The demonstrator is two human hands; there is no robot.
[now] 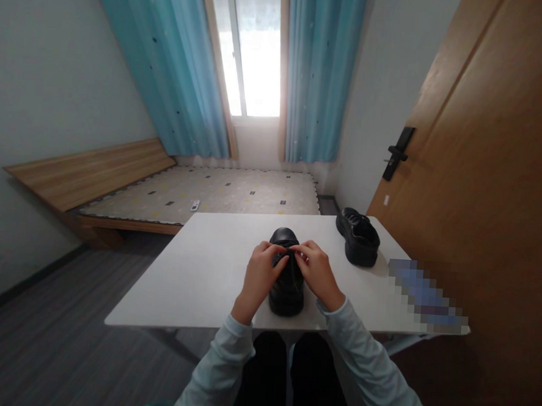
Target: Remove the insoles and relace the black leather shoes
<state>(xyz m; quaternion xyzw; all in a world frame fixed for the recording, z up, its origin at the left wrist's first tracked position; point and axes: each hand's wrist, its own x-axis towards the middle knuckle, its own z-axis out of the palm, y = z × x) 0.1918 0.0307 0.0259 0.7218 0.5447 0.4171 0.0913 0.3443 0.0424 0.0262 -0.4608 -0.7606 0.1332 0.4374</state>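
Note:
A black lace-up shoe [286, 299] rests on the white table in front of me, its toe pointing away and its heel toward me. My left hand [263, 273] is over the shoe's left side, thumb and fingers pinched at the lacing. From the right, my right hand [315, 268] pinches at the same spot, and the fingertips of both hands nearly meet. The dark shoelace is hard to make out between the fingers. A second black shoe [360, 239] sits apart on the right rear of the table.
The white table [178, 283] spans the space before me. A blurred-out bluish item [424, 292] lies at its right edge. Behind the table is a bed [235, 188] with a small white object [194, 205] on it. A wooden door [483, 179] stands at the right.

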